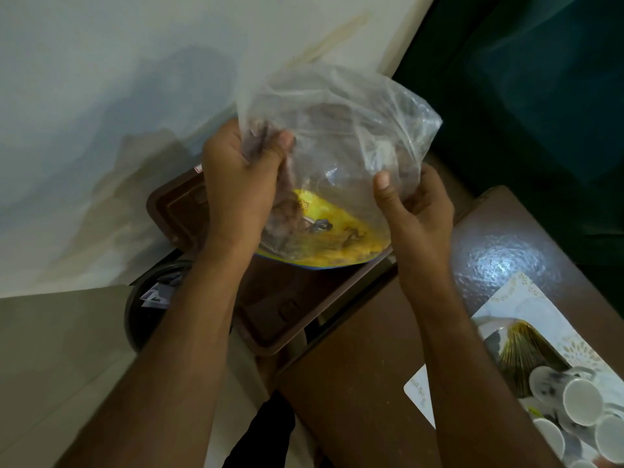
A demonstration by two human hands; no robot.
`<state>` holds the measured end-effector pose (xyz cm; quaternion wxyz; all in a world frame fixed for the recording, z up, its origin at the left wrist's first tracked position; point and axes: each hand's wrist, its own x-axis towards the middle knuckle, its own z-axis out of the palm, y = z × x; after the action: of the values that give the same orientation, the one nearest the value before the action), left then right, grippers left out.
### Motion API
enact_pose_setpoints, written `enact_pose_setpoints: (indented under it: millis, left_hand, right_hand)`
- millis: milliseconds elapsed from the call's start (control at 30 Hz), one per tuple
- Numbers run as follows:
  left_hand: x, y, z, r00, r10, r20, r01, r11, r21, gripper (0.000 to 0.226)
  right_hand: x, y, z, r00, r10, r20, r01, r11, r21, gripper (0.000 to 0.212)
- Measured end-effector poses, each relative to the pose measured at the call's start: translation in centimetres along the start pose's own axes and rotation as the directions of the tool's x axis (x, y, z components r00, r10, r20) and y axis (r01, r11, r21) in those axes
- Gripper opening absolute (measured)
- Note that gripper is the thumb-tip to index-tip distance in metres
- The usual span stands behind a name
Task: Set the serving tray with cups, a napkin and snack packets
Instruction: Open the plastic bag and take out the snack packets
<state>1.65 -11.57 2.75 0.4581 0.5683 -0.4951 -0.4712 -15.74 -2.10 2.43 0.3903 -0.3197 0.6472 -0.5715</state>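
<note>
The left hand [243, 173] grips the bunched left edge of a clear, crinkled plastic bag [341, 130], fingers curled around the film; part of them shows only blurred through it. The right hand [415, 204] holds the bag's right edge, thumb on the front, its fingers hidden behind the plastic. The hands are apart, with the bag stretched between them above a brown plastic tray-like lid [287, 305]. Inside the bag, at its bottom, lies a yellow snack packet [341, 238] with a blue lower edge; its print is too blurred to read. At lower right, a white patterned serving tray [520, 295] rests on a dark brown glossy table [371, 366] and is cut off by the frame edge; white cups [582, 401] stand clustered on it. A pale wall [118, 96] fills the upper left.
</note>
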Motion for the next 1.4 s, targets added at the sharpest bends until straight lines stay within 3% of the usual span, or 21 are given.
enact_pose_setpoints:
  millis: [100,200,300,400,567,667,900,1200,1300,1400]
  left_hand:
    - [0.7,0.0,0.2,0.999,-0.045,0.010,0.045,0.998,-0.047,0.010]
    - [1.1,0.1,0.3,0.998,-0.053,0.024,0.054,0.997,-0.051,0.023]
    - [1.4,-0.2,-0.4,0.979,-0.109,0.174,0.121,0.991,-0.062,0.038]
    - [1.0,-1.0,-1.1,0.949,-0.161,0.271,0.148,0.987,0.065,0.060]
    - [0.8,-0.8,-0.7,0.988,-0.096,0.119,0.086,0.992,0.088,0.043]
    - [1.5,0.3,-0.5,0.994,-0.056,0.090,0.051,0.997,0.053,0.048]
    - [1.6,1.9,-0.1,0.998,-0.016,0.059,0.021,0.996,-0.083,0.033]
    - [0.7,2.8,-0.1,0.984,-0.015,-0.180,-0.031,0.967,-0.251,0.051]
    - [0.7,3.0,-0.4,0.980,0.059,-0.190,-0.111,0.956,-0.272,0.040]
    - [1.0,3.0,-0.2,0.978,0.128,-0.166,-0.164,0.960,-0.225,0.031]
  right_hand:
    - [-0.2,1.1,-1.1,0.993,0.033,0.109,-0.018,0.991,-0.135,0.058]
    - [-0.2,1.7,-1.0,0.998,0.027,0.048,-0.020,0.988,-0.153,0.044]
    - [0.1,1.5,-0.5,0.998,0.033,-0.045,-0.036,0.998,-0.057,0.030]
    - [0.8,1.1,-0.3,0.995,0.027,-0.094,-0.026,0.999,0.019,0.028]
    - [2.4,0.1,0.4,0.990,-0.044,-0.137,0.054,0.996,0.066,0.023]
    - [3.3,-0.4,0.5,0.986,-0.049,-0.159,0.067,0.992,0.108,0.019]
    - [3.6,-0.8,0.7,0.983,-0.060,-0.171,0.089,0.982,0.165,0.031]
    - [3.3,-2.4,1.1,0.982,-0.060,-0.182,0.098,0.973,0.210,0.050]
    - [3.2,-2.9,1.0,0.982,-0.057,-0.183,0.106,0.956,0.273,0.039]
    - [3.3,-3.3,0.9,0.977,-0.127,-0.174,0.163,0.962,0.217,0.028]
